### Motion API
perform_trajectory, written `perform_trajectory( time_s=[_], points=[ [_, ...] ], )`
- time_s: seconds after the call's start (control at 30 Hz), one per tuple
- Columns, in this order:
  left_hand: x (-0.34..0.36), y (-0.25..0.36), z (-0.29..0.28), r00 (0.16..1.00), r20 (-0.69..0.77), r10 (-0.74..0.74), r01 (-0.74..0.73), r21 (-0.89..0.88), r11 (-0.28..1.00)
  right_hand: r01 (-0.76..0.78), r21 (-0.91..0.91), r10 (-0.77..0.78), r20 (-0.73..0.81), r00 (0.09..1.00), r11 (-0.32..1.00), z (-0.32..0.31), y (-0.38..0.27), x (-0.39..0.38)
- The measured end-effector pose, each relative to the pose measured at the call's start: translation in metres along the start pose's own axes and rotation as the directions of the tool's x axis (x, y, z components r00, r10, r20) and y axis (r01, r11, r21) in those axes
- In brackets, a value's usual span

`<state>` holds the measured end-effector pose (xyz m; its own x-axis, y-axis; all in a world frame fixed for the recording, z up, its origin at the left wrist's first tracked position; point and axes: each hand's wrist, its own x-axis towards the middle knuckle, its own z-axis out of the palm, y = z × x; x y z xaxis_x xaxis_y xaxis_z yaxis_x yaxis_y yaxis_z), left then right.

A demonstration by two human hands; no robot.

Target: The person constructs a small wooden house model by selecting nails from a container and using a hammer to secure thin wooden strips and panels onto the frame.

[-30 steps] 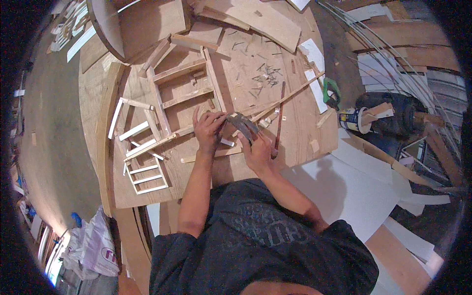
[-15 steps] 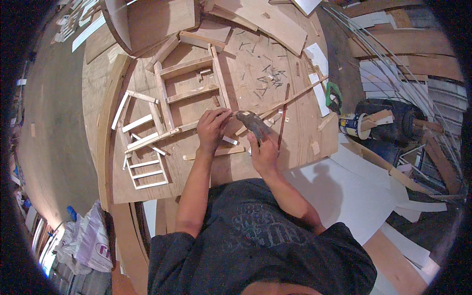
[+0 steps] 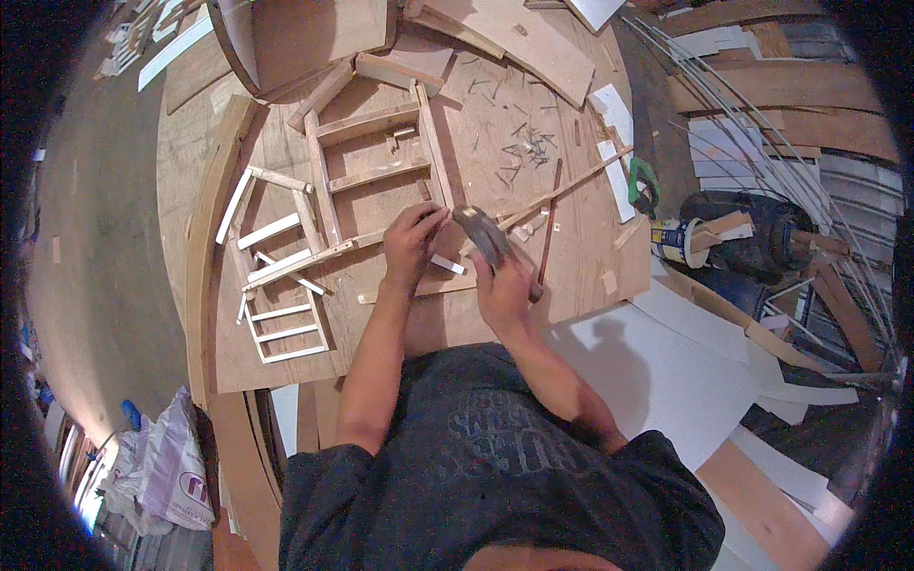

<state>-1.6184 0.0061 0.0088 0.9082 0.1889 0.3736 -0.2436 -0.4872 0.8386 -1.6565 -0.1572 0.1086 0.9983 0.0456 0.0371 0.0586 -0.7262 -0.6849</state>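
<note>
My right hand (image 3: 503, 293) is closed around a hammer (image 3: 486, 238), its head close to the fingertips of my left hand (image 3: 411, 246). Those left fingers are pinched together at the near right corner of a wooden frame (image 3: 379, 177) that lies flat on the workbench. Whatever sits between them is too small to make out. Two crossbars span the frame between its side rails, and its near rail runs partly behind my left hand. Just below my hands lies a short white-edged strip (image 3: 447, 265), and a loose wooden batten (image 3: 419, 290) is nearer to me.
Several nails (image 3: 526, 147) lie scattered on the plywood workbench (image 3: 595, 271). Small white-edged slatted frames (image 3: 286, 333) are at left, beside a long curved board (image 3: 205, 247). A large wooden box (image 3: 324, 43) stands at the far side. A bucket (image 3: 674, 240) is off the right edge.
The hammer has swung a little, its head now tilted farther upward near my left fingertips. My left hand keeps its pinch at the frame corner. The whole view has shifted slightly.
</note>
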Motion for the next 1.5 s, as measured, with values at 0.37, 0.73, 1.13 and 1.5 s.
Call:
perform_trajectory(
  time_s=[0.37, 0.73, 1.13, 1.5],
  points=[
    [-0.001, -0.009, -0.002, 0.999, 0.046, -0.024, 0.021, 0.071, 0.997, -0.115, 0.012, 0.113, 0.103, 0.988, 0.993, 0.012, 0.004, -0.007],
    [0.003, -0.002, -0.001, 0.999, 0.035, -0.014, 0.012, 0.065, 0.998, -0.162, -0.009, 0.162, 0.018, 0.987, 0.987, -0.002, -0.006, -0.008],
    [0.010, 0.000, -0.004, 0.997, 0.060, 0.041, -0.047, 0.095, 0.994, 0.043, -0.015, -0.043, 0.017, 0.999, 0.999, 0.011, 0.015, -0.016],
    [0.006, -0.006, -0.002, 0.999, 0.035, 0.033, -0.034, 0.057, 0.998, 0.051, -0.107, -0.042, 0.087, 0.995, 0.993, 0.008, 0.011, -0.015]
  ],
)
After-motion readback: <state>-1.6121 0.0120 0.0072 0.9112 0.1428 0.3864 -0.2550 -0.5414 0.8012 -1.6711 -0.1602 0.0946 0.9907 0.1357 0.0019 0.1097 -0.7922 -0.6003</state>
